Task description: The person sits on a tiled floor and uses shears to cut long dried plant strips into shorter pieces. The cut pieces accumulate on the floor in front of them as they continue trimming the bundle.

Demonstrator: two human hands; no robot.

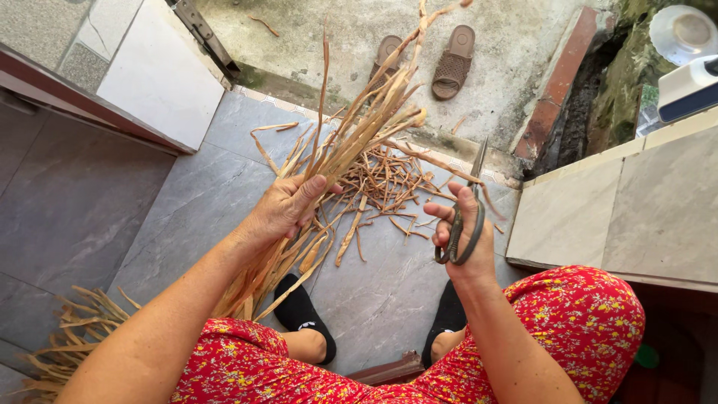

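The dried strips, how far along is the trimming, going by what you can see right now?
Done: a scatter of cut pieces lies on the grey floor tiles. In hand: the left hand grips a bundle of dried strips, and the right hand holds scissors, blades up, apart from the bundle. Left: another pile of strips lies by the left knee, seemingly untrimmed.

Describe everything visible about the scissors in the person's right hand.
The scissors are dark, worn-looking metal with large looped handles and narrow blades that look shut, though this is hard to tell. They stand nearly upright, tips pointing up and away from the person. The right hand grips them through the loops, fingers wrapped round the handles. The blade tips sit beside one dried strip of the bundle; contact is unclear.
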